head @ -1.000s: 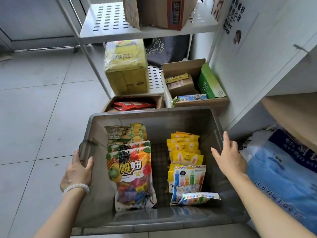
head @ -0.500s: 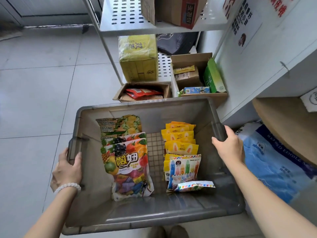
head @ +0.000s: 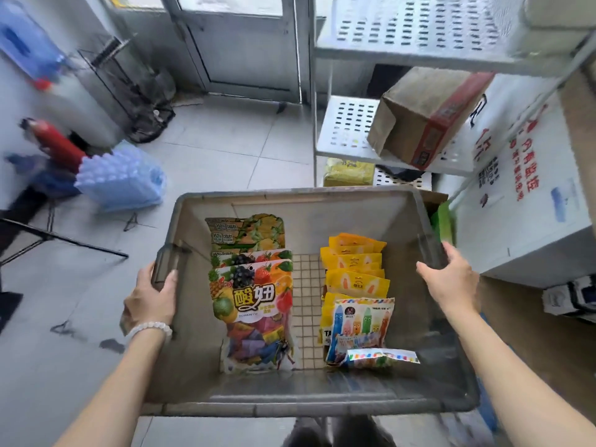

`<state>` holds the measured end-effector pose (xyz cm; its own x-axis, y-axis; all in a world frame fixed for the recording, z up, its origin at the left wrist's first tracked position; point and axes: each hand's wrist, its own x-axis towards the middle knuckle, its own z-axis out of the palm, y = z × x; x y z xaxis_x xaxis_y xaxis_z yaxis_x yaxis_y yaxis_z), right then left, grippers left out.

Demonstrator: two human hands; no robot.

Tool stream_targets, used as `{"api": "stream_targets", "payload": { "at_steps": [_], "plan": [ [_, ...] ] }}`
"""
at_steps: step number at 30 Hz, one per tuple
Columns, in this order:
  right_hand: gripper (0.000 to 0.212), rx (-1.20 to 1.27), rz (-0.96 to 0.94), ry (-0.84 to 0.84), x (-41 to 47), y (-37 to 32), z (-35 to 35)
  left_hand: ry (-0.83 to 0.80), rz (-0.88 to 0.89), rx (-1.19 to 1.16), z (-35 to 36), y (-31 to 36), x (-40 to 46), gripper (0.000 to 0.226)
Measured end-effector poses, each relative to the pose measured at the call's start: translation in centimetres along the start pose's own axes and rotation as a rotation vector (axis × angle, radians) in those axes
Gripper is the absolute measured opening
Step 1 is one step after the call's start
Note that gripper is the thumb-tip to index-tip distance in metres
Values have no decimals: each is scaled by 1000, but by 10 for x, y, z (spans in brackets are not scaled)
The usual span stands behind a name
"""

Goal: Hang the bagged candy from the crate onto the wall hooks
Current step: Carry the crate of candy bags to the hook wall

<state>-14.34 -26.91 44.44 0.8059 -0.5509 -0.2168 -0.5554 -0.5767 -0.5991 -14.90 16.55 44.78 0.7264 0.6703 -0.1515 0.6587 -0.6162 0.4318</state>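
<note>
At frame centre, the grey crate (head: 309,400) of bagged candy (head: 253,304) is gripped by left hand (head: 150,298) and right hand (head: 450,280), apparently mid-carry; wall hooks, unseen, must be reached next.

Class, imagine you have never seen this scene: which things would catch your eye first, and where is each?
First the grey crate at the centre, gripped at its sides by the left hand and the right hand. Inside, bright fruit-print candy bags line its left side and yellow bags its right. A pale blue pack of bottles sits on the floor to the left.
</note>
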Motion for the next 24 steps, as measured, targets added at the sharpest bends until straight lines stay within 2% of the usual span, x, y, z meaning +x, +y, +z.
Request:
{"api": "stream_targets", "payload": {
  "at_steps": [7,14,24],
  "plan": [
    [58,87,-247,-139,21,-83,-16,193,-160,-84,-71,-19,-43,45],
    [61,6,-586,-324,31,-173,-6,420,-418,-215,-103,-57,-114,42],
    [56,-9,-890,-581,-72,-279,61,640,-749,-319,-159,-140,-198,43]
  ]
}}
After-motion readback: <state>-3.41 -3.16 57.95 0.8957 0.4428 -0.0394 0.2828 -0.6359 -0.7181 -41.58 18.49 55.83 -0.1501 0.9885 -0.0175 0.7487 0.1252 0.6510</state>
